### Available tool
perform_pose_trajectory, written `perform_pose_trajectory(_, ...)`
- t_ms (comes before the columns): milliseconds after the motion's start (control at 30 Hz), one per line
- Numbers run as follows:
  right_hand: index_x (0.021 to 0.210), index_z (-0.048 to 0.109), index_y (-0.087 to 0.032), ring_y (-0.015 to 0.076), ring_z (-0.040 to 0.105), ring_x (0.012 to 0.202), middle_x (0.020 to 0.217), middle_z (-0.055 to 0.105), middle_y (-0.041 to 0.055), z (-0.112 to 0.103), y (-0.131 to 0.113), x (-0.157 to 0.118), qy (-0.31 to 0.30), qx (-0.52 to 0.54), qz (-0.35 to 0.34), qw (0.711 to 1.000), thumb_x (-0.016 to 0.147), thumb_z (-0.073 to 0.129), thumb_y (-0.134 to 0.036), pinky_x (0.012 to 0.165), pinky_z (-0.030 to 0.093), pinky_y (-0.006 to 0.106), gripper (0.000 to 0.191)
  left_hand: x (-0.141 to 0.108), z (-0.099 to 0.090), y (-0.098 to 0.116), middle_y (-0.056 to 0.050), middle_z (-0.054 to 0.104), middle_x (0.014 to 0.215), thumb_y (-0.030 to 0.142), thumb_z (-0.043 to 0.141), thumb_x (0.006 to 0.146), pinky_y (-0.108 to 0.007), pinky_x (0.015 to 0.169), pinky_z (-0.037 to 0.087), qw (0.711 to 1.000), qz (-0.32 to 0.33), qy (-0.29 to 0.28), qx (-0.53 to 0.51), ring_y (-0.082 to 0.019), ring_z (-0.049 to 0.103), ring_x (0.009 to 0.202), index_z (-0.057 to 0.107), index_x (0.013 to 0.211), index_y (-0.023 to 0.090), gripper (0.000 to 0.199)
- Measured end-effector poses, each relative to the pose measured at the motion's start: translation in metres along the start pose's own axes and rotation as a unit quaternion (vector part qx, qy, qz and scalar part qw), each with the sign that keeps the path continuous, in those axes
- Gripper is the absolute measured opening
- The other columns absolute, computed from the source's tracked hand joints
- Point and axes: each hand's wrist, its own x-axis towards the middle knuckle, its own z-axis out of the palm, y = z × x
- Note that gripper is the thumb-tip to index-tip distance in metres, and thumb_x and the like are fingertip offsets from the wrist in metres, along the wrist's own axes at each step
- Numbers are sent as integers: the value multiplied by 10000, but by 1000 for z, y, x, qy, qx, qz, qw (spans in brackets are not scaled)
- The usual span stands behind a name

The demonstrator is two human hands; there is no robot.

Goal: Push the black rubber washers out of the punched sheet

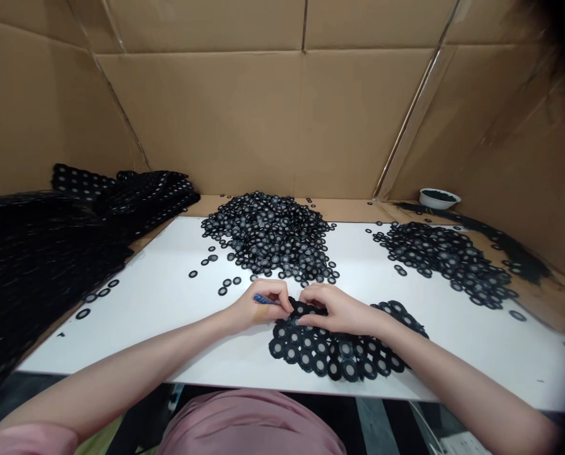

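Observation:
My left hand (266,302) is closed around a slim blue tool (263,299) with light markings on its handle; its tip is hidden by the fingers. Opposite it, my right hand (332,308) pinches the upper edge of a mat of joined black rings (321,347). The fingertips of both hands almost meet at the mat's upper left corner. Lying on the white board, the mat runs rightward beneath my right forearm, which hides part of it. A tan patch covers part of my left hand near the thumb.
Behind my hands rises a large heap of loose black rings (268,234). A second ring heap (446,259) lies to the right, near a small white bowl (438,198) of dark bits. Black strands (40,253) cover the left side. Cardboard walls (206,120) enclose the white board (154,284).

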Motion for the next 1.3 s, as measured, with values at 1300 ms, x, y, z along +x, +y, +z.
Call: perform_pose_trajectory(1300, 704, 422, -171, 123, 419, 642, 677, 449, -22, 0, -1, 0, 0, -16, -8, 1000, 870, 581, -379, 592, 301, 235, 310, 1, 1, 2, -59, 631, 724, 192, 691, 682, -223, 602, 414, 1000, -15, 0, -10, -153, 589, 681, 643, 653, 94, 112)
